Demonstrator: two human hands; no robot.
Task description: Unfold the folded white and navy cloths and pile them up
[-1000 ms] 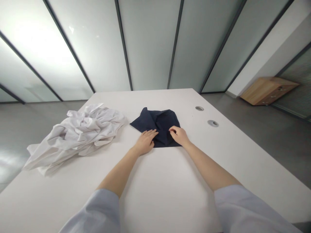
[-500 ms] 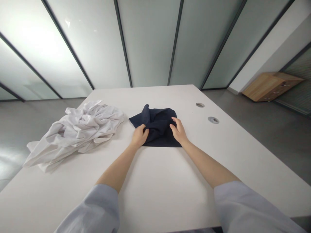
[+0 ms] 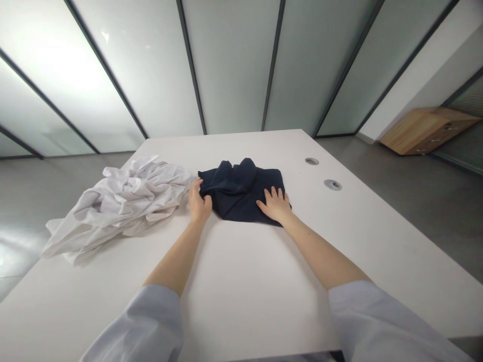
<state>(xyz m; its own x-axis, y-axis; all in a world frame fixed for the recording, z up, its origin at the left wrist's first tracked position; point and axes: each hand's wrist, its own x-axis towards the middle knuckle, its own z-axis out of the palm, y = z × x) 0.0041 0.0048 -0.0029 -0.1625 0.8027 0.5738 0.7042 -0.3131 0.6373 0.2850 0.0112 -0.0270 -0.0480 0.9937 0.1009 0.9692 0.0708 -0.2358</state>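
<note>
A navy blue piece of cloth lies crumpled on the white table, with humped folds at its far side and a flatter front part. At its left edge, my left hand is closed around the fabric, thumb on the near side and fingers along the outer edge. My right hand lies flat on the right part of the cloth with its fingers spread. What kind of garment the cloth is does not show.
A heap of crumpled white cloth lies on the table's left side, close to my left hand. Two round grommets are set in the tabletop at right. Frosted glass panels stand behind, and a wooden cabinet is at far right.
My left hand has moved left to the cloth's left edge. My right hand has flattened onto the fabric. The cloth is spread a little wider, and its folds have shifted.
</note>
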